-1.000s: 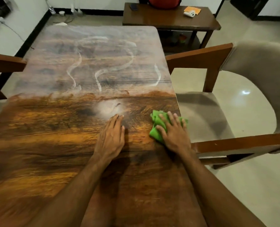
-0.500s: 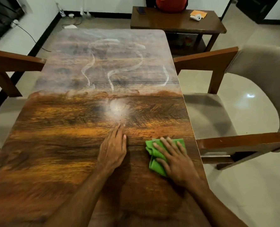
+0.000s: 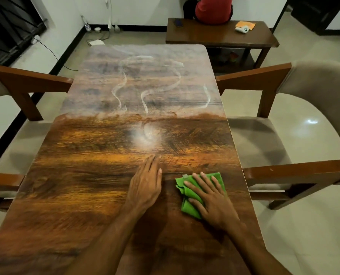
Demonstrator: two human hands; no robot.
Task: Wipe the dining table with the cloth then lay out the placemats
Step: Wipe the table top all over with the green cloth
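Note:
The wooden dining table [image 3: 81, 175] runs away from me; its far half is dull and hazy with pale curved streaks, its near half is glossy. My right hand [image 3: 213, 203] lies flat with spread fingers on a crumpled green cloth [image 3: 187, 205], pressing it to the table near the right edge. My left hand [image 3: 145, 185] rests palm down on bare wood just left of the cloth, holding nothing. A whitish smudge [image 3: 145, 135] sits beyond my left fingertips. No placemats are in view.
Beige cushioned chairs with wooden arms stand at the right [image 3: 284, 135] and left [image 3: 26, 84] sides. Behind the table is a dark side table [image 3: 215, 36] with a phone, an orange item and a white gadget; a person in red sits beyond it. Cables lie on the far floor.
My right hand has dragged the green cloth back toward me along the right edge. My left hand has stayed roughly in place. The view has pulled back and shows more of the room.

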